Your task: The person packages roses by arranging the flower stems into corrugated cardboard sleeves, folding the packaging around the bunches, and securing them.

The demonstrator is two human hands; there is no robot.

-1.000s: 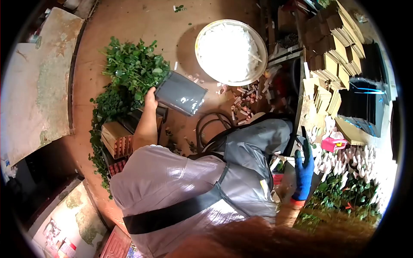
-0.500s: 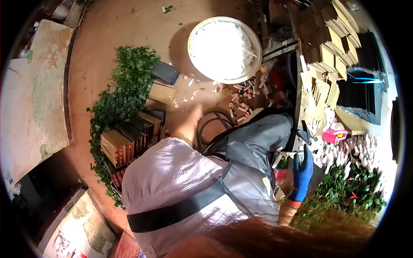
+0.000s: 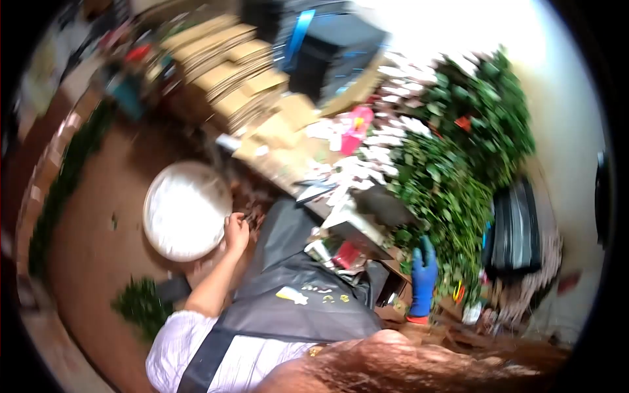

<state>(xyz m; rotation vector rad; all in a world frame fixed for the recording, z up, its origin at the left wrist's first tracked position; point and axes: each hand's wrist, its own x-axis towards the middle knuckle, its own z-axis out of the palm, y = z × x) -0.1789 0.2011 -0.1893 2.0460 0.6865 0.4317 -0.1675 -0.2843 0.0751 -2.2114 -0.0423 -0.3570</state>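
Bare left hand sits right beside the white tub, fingers half curled, contact and any held item can't tell (blur); gloved right hand looks spread and empty, well right of the tub, near leafy flower stems with white-sleeved heads. Folded cardboard stacks beyond the tub. Likely risks: right-hand sweep snagging leaves and dragging stems, left forearm bumping the tub and spilling its contents.

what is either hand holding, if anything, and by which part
Nothing visible in the gloved right hand; the left hand looks empty too, but blur leaves that uncertain.
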